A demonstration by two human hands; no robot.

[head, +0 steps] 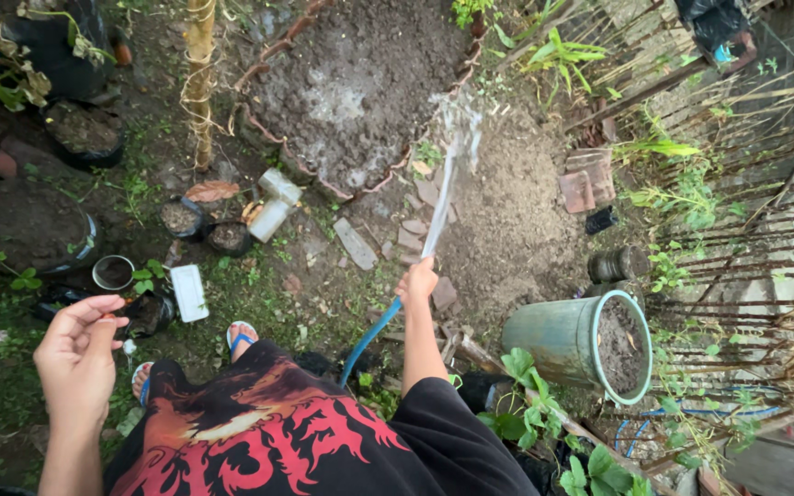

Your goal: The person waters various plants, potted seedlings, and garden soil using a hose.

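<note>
My right hand (pixel 417 280) grips the end of a blue hose (pixel 369 340) and points it away from me. A jet of water (pixel 448 174) shoots from it onto a raised bed of dark wet soil (pixel 356 83) edged with scalloped bricks. My left hand (pixel 80 354) is lifted at my left side, palm toward me, fingers loosely curled and empty. Below are my black shirt with a red print (pixel 277 432) and my feet in blue sandals (pixel 241 335).
A green pot of soil (pixel 590 344) lies tilted at the right. Small black pots (pixel 204 225), a white block (pixel 273 204), a white tray (pixel 188 292) and flat stones lie on the ground. A bamboo pole (pixel 199 73) stands left; a bamboo fence (pixel 746 184) runs right.
</note>
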